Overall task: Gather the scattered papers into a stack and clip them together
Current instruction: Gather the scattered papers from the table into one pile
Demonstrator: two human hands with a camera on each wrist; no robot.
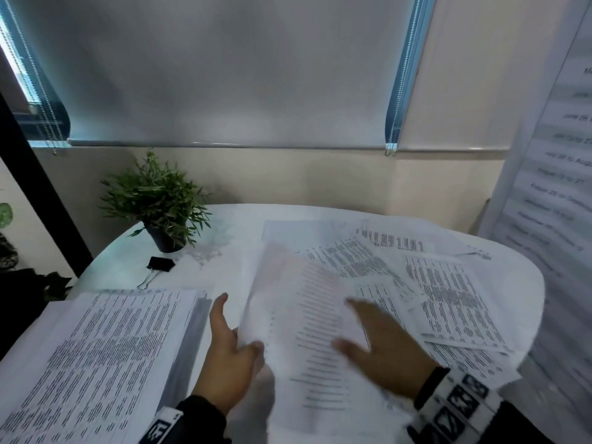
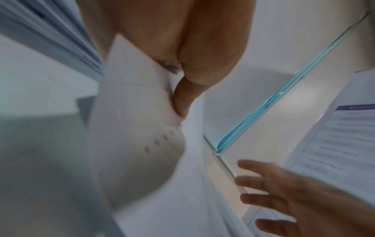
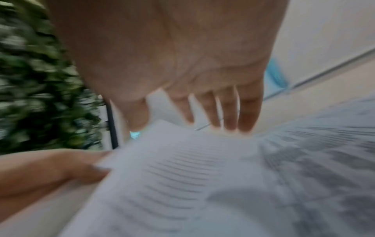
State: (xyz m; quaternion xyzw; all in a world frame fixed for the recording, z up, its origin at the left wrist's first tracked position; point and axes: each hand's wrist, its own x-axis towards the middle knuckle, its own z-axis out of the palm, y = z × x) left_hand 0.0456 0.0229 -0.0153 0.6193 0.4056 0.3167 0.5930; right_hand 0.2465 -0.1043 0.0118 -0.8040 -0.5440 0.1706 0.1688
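Note:
My left hand [image 1: 238, 347] pinches the left edge of a printed sheet [image 1: 304, 331] lifted off the table; thumb and finger [image 2: 182, 99] close on the paper [image 2: 131, 128]. Over the same sheet [image 3: 182, 176] my right hand [image 1: 378, 344] hovers with straight, spread fingers [image 3: 229, 115], blurred by motion and holding nothing. More printed papers [image 1: 448, 293] lie scattered at the right. A stack of papers [image 1: 96, 363] lies at the near left. A black binder clip [image 1: 158, 267] rests on the table behind that stack.
A small potted plant [image 1: 160, 203] stands at the back left of the round white table [image 1: 230, 225]. A white poster board [image 1: 557, 155] leans at the right. A wall and a lowered blind are behind the table.

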